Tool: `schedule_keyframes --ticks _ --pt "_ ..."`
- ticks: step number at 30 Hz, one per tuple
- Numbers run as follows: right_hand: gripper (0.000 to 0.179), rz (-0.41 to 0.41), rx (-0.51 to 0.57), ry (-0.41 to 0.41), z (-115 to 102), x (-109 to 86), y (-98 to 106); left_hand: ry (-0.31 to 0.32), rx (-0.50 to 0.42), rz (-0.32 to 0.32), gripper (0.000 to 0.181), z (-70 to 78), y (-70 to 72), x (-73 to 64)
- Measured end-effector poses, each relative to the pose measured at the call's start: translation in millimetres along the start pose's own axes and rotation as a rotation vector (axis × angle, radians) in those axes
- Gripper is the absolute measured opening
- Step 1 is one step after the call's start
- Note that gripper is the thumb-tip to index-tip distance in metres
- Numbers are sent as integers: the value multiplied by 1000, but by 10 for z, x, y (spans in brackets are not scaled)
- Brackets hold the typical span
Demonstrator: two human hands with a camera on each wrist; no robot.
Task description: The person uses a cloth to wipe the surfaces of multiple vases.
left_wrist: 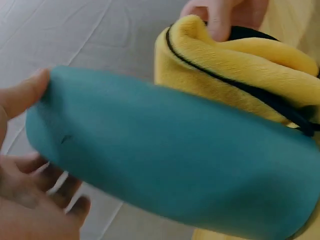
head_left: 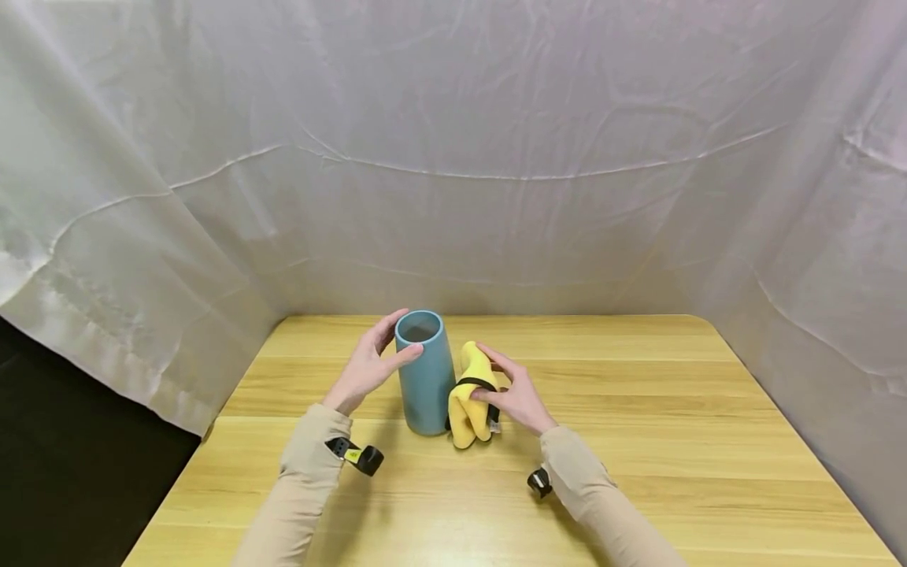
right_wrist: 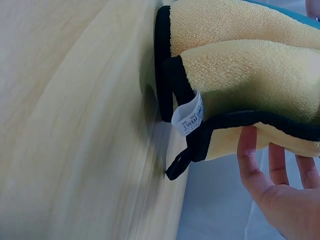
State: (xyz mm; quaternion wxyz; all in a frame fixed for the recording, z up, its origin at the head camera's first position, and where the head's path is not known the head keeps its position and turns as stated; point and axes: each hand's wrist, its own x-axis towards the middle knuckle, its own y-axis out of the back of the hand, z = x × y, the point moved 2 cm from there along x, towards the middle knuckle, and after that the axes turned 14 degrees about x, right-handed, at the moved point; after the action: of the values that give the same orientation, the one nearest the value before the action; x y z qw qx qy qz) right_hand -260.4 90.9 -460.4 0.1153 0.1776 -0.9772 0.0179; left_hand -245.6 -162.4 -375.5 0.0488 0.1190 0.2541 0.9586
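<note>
A tall blue-teal vase with a round open top stands upright on the table. My left hand holds it near the rim, thumb on the near side and fingers round the far left. Right beside the vase is a folded yellow cloth with black edging, standing bunched against its right side. My right hand grips this cloth from the right, thumb in front and fingers at its upper part. A white label and a black hanging loop show at the cloth's lower edge in the right wrist view.
The light wooden table has rounded far corners. Grey-white curtains hang behind it and at both sides. A dark area lies beyond the table at the left. Each sleeve carries a small black wrist camera.
</note>
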Motion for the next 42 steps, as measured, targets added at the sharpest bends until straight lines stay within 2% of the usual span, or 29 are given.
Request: schedule_keyframes --ticks 5,8,12,18,23,27,32,36,42 --pt "80 7 -8 2 -5 -1 -3 28 43 123 77 42 -88 -24" --pt "80 9 -5 15 -21 13 2 15 34 169 74 57 -111 -22" --pt "79 14 -8 33 -138 77 8 -9 5 138 69 43 -91 -12" --pt "79 -13 -63 73 -485 270 -18 -47 4 58 68 12 -35 12" --pt "78 -56 -170 110 -741 403 -76 -59 17 18 68 -11 -19 18" --pt "79 -100 -245 121 -846 453 -125 -51 13 1 69 -14 -11 14" --pt "79 -142 -252 88 -859 454 -141 -34 6 -18 68 -19 -17 14" --pt "77 -162 -239 93 -819 445 -133 -28 1 -24 67 -30 -28 21" --pt "74 -179 -195 80 -541 387 -110 -20 -1 -23 67 -25 -30 25"
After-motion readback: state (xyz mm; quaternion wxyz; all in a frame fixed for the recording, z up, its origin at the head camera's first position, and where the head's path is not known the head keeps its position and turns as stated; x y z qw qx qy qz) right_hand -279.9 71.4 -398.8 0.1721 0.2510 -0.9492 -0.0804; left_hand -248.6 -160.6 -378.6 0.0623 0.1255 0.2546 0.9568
